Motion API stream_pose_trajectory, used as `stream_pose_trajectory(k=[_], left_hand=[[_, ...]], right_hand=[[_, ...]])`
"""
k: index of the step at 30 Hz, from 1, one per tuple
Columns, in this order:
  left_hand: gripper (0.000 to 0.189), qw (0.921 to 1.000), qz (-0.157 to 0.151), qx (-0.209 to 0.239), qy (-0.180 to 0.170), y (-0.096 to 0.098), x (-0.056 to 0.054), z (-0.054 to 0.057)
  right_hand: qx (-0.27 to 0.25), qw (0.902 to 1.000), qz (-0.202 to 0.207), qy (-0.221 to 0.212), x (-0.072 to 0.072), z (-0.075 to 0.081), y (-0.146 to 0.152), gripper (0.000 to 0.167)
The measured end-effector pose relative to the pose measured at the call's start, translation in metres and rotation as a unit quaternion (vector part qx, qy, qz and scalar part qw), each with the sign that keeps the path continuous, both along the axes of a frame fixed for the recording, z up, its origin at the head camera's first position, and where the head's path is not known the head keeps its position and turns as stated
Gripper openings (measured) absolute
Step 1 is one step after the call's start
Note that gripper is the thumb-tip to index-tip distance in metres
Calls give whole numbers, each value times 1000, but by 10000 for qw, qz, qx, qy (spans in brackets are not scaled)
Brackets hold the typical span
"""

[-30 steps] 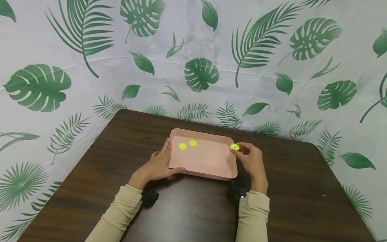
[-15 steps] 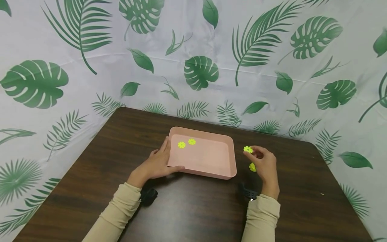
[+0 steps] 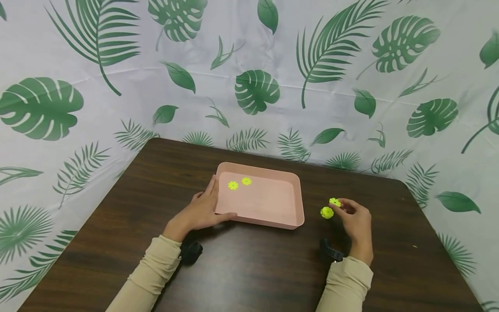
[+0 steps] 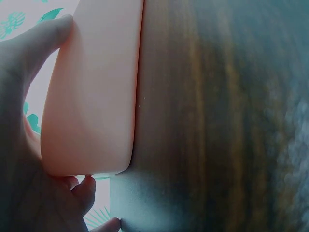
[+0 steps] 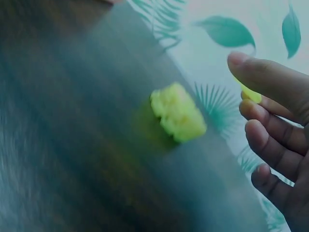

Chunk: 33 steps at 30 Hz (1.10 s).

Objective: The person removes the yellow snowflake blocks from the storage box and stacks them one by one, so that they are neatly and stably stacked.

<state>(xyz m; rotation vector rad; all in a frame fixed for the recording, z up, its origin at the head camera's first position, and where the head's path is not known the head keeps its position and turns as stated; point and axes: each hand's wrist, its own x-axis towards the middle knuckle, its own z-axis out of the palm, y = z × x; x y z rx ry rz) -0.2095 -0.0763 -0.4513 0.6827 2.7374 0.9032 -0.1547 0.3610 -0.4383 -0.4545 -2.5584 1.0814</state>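
Note:
My left hand (image 3: 199,212) holds the near left corner of a pink rectangular tray (image 3: 265,221), thumb along the front rim and fingers at the left side. In the left wrist view the thumb tip touches the tray wall (image 4: 91,92). Two yellow-green flower-shaped discs (image 3: 233,185) lie flat inside the tray, towards its left. To the tray's right, my right hand (image 3: 356,219) pinches another flower-shaped disc (image 3: 334,202) between thumb and fingers. Just beside it, on the table, stands a small stack of similar discs (image 3: 326,212), seen side-on in the right wrist view (image 5: 178,113).
Everything rests on a dark wood-grain table (image 3: 249,264). A white cloth with green leaves (image 3: 296,52) hangs behind its far edge. Black straps (image 3: 331,251) are on both wrists. A tiny pale speck (image 3: 415,246) shows on the table at right.
My right hand has moved right and slightly nearer, from the tray's right rim to the disc stack, with the disc in its fingers. The stack has come into sight. The left hand stays at the tray.

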Motion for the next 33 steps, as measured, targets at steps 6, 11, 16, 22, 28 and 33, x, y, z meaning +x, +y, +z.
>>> stream_pose_trajectory(k=[6, 11, 16, 22, 28, 33], left_hand=[[121, 10000, -32, -40, 41, 0, -1, 0], [121, 10000, -58, -32, 5, 1, 0, 2], [121, 10000, -67, -28, 5, 0, -1, 2], [121, 10000, -64, -11, -8, 0, -2, 4], [121, 10000, -65, -20, -39, 0, -1, 6], [121, 9999, -51, -73, -49, 0, -1, 5]], right_hand=[[13, 9992, 157, -354, 2, -12, 10, 45], [-28, 9982, 332, -491, 2, -17, 13, 48], [-24, 9974, 396, -600, 1, -18, 13, 51], [60, 9972, 487, -562, -1, -18, 15, 51], [205, 9968, 580, -515, -3, -20, 16, 48], [188, 9969, 567, -508, -2, -20, 15, 48]])
